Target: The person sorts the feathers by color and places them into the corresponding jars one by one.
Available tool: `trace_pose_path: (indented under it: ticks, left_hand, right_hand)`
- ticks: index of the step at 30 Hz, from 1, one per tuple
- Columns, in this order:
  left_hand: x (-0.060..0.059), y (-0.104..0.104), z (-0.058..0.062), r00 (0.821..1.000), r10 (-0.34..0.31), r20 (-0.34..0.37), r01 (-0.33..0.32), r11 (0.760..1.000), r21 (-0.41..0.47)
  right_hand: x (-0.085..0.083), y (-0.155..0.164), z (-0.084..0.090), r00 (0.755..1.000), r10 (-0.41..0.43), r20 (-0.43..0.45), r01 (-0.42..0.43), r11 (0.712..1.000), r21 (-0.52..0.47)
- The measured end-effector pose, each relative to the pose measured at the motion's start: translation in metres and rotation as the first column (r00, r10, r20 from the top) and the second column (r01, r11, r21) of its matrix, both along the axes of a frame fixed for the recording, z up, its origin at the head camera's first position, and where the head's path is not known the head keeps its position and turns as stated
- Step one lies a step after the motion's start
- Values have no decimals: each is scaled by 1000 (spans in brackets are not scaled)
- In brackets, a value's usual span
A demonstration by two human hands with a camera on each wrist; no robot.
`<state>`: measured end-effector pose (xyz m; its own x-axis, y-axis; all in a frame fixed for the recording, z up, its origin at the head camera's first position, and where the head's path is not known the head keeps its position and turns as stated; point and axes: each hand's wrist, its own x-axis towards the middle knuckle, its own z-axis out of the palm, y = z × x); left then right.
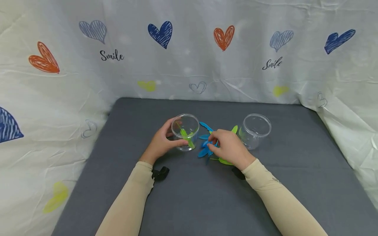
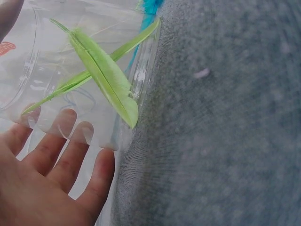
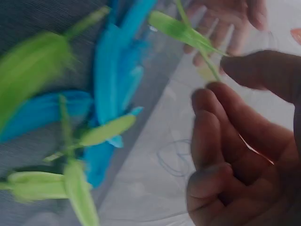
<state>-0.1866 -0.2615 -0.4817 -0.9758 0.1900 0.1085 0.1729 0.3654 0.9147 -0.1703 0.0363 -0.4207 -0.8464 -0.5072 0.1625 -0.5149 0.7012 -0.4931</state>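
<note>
My left hand (image 1: pixel 160 143) grips a clear plastic jar (image 1: pixel 185 123) round its side, thumb in front and fingers behind. Two green feathers (image 2: pixel 101 75) lie crossed inside the jar, near its bottom. Over a loose pile of blue feathers (image 3: pixel 107 70) and green feathers (image 3: pixel 77 188) hovers my right hand (image 1: pixel 228 146). Its fingers are loosely bent, and a gap shows between thumb and index fingertips in the right wrist view. The crossed feathers in the jar appear behind that gap.
A second clear jar (image 1: pixel 255 131) stands upright to the right of the feather pile. The dark grey table (image 1: pixel 195 203) meets a white cloth backdrop (image 1: pixel 183 59) printed with hearts along its far edge.
</note>
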Motion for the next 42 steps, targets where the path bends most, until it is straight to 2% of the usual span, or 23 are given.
trace_pose_path:
  ticks: [4,8,19,29,42]
  left_hand:
    - [-1,0,1,1000,-6,6,6,1000,-8]
    - [0,0,2,1000,-4,13,4,1000,-6]
    - [0,-4,2,1000,1,4,-1,1000,1]
    - [1,-3,-3,1000,-7,10,7,1000,-4]
    - [0,-2,-3,1000,-6,12,6,1000,-3]
  right_hand:
    - [7,5,-11,998,22,54,-26,996,84]
    - [12,9,-19,997,41,71,-51,990,134]
    - [21,17,-39,999,46,30,-49,991,122]
    - [18,16,-44,999,35,11,-36,992,122]
    - [16,10,-43,1000,16,11,-18,989,146]
